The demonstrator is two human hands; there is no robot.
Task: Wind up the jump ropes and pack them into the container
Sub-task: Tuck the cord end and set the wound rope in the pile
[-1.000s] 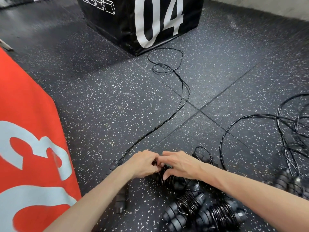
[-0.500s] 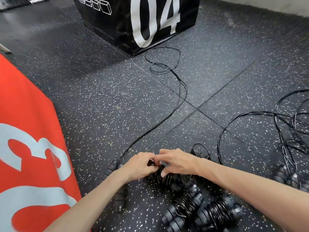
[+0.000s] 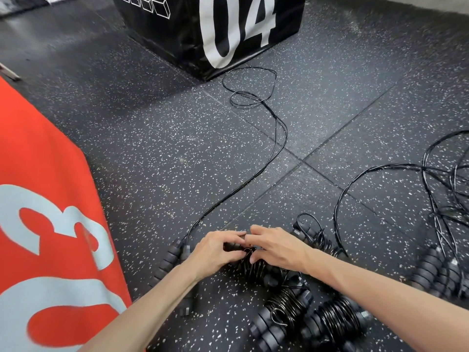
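Black cable, coiled tight around a pair of ribbed handles, lay under both hands at the lower centre of the frame: the wound jump rope [image 3: 251, 265] being finished on the speckled rubber floor [image 3: 157, 153]. The left hand [image 3: 215, 252] had curled its fingers over the near end of the bundle, and the right hand [image 3: 276, 247] pinched the cable at the top, fingertips of the 2 hands touching. Over the last second the hands had barely shifted, only pressing lower onto the coil, which I judged to mean the loose end was being tucked, not more cable wound.

Below them, 2 finished bundles [image 3: 312, 318] lay side by side at the bottom of the frame. Left of the hands, an unwound rope [image 3: 276, 138] trailed from its handles [image 3: 172, 255] up to loops near the black box marked 04 [image 3: 210, 29]. More loose ropes [image 3: 446, 189] tangled at the right edge. A red box [image 3: 43, 199] filled the left side. No container showed, so packing had not begun.
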